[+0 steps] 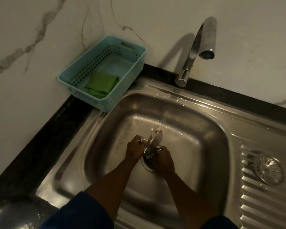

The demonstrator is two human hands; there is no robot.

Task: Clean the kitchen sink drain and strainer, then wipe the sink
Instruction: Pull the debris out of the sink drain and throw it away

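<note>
Both my hands are down in the steel sink basin (196, 129), over the drain (147, 166). My left hand (134, 148) pinches the edge of a crumpled clear plastic wrapper (155, 138) that stands up between the hands. My right hand (163, 160) is closed over the drain opening, gripping the wrapper's lower end; greenish scraps show in the drain between the hands. The round metal strainer (268, 171) lies apart on the ribbed drainboard to the right.
A light blue perforated basket (134, 52) sits in the back left corner with a folded green cloth (101, 83) inside. The chrome tap (203, 45) arches over the basin's back edge. Dark counter edging borders the sink; marble-patterned wall behind.
</note>
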